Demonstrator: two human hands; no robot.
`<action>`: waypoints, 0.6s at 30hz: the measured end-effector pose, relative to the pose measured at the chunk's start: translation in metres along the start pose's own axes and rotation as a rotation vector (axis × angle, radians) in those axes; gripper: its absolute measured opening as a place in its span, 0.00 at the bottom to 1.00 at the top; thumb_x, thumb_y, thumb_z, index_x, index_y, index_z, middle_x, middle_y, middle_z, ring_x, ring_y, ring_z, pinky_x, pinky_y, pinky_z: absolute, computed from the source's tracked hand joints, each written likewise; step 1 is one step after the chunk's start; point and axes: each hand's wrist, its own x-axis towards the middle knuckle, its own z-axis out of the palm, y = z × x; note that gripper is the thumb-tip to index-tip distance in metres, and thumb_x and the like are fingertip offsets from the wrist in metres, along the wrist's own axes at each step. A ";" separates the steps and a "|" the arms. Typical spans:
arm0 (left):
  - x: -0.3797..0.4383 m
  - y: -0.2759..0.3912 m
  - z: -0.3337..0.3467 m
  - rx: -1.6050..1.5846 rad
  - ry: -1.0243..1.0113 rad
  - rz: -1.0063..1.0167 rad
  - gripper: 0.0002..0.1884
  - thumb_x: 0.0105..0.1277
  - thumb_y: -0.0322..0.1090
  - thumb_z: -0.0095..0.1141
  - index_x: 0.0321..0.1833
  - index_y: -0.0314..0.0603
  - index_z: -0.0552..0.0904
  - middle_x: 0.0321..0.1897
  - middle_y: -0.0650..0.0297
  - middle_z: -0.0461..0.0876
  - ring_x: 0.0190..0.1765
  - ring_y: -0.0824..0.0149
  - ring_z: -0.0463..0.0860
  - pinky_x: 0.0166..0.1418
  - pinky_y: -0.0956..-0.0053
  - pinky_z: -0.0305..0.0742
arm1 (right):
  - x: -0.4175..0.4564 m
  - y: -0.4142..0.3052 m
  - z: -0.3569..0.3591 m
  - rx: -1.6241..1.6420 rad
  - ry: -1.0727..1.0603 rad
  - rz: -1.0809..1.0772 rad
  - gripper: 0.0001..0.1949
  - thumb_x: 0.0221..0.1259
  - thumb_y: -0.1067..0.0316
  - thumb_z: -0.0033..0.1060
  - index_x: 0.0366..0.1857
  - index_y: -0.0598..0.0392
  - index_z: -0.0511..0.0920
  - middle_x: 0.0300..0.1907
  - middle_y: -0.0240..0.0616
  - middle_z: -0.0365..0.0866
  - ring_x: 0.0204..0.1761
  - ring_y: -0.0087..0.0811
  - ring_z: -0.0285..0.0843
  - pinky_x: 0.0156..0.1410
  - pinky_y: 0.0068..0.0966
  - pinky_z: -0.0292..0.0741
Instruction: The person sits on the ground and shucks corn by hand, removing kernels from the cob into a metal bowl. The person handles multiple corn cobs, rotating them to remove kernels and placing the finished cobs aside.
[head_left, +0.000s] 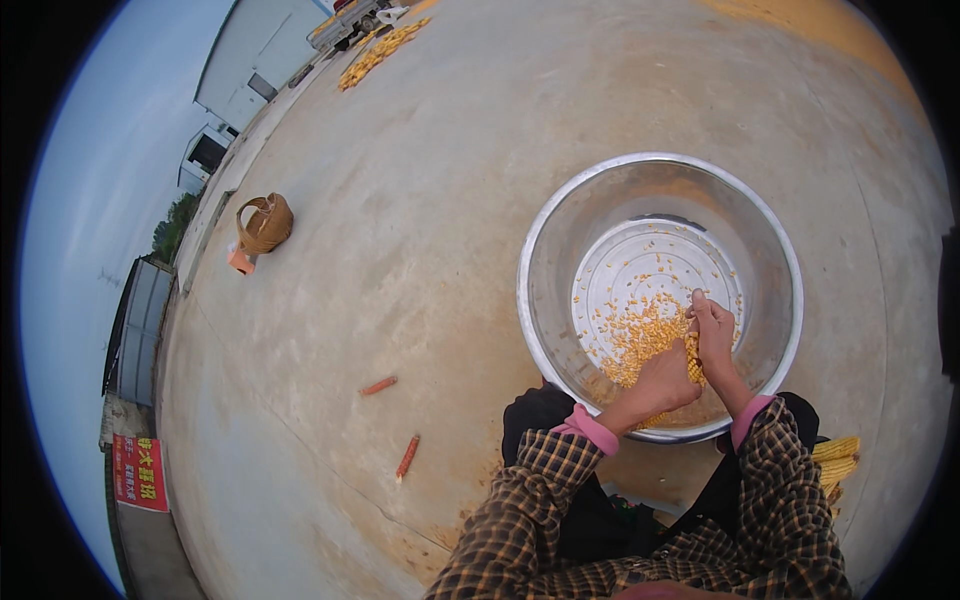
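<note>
A wide metal basin (660, 161) stands on the concrete between my knees. Loose yellow corn kernels (637, 337) are heaped on the near part of its floor and thinly scattered toward the far side. Over the heap, my two hands meet around an ear of corn (694, 358) that still bears kernels. My left hand (666, 376) is closed against one side of the ear. On the other side, my right hand (716, 330) grips it with the thumb pointing up. Both hands partly cover the ear.
Two bare reddish corn cobs (408, 457) lie on the concrete at left. Unshelled corn ears (836, 461) lie beside my right leg. Farther off are a wicker basket (268, 223), a pile of corn (382, 54) and a parked truck (349, 22).
</note>
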 end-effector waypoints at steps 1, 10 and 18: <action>0.000 0.000 0.002 0.062 -0.041 0.016 0.37 0.48 0.45 0.66 0.53 0.19 0.71 0.37 0.37 0.83 0.43 0.39 0.84 0.51 0.56 0.79 | 0.002 -0.001 0.000 -0.079 -0.038 -0.012 0.24 0.67 0.45 0.60 0.27 0.60 0.82 0.19 0.25 0.72 0.25 0.16 0.69 0.31 0.19 0.64; 0.030 -0.027 -0.009 -0.662 0.264 0.079 0.35 0.65 0.51 0.61 0.62 0.23 0.69 0.54 0.46 0.78 0.56 0.60 0.79 0.59 0.69 0.73 | -0.001 -0.042 -0.012 -0.025 -0.262 -0.047 0.37 0.67 0.37 0.53 0.69 0.56 0.67 0.69 0.46 0.65 0.69 0.39 0.65 0.69 0.31 0.65; 0.033 -0.028 -0.029 -1.023 0.449 0.223 0.30 0.59 0.38 0.71 0.55 0.29 0.67 0.45 0.57 0.78 0.47 0.69 0.80 0.51 0.75 0.78 | -0.028 -0.042 -0.004 0.030 -0.669 -0.065 0.53 0.52 0.43 0.72 0.75 0.63 0.51 0.71 0.48 0.61 0.72 0.39 0.61 0.74 0.32 0.60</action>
